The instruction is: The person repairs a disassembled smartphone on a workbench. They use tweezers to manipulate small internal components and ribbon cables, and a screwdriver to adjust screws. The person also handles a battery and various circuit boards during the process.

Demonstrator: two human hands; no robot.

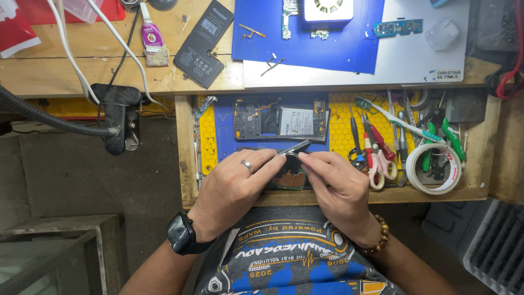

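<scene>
My left hand, with a ring and a black wristwatch, and my right hand, with a bead bracelet, meet over a dark phone circuit board at the front of an open drawer. Metal tweezers are pinched between the fingertips of both hands, pointing up and to the right. Which hand bears the grip is hard to tell. Just beyond lies an opened phone body with its battery showing, on a blue mat.
The wooden drawer holds a yellow honeycomb mat, scissors, a toothbrush, screwdrivers and a roll of white tape. On the bench above lie a loose black battery, a glue tube, small boards and a blue sheet.
</scene>
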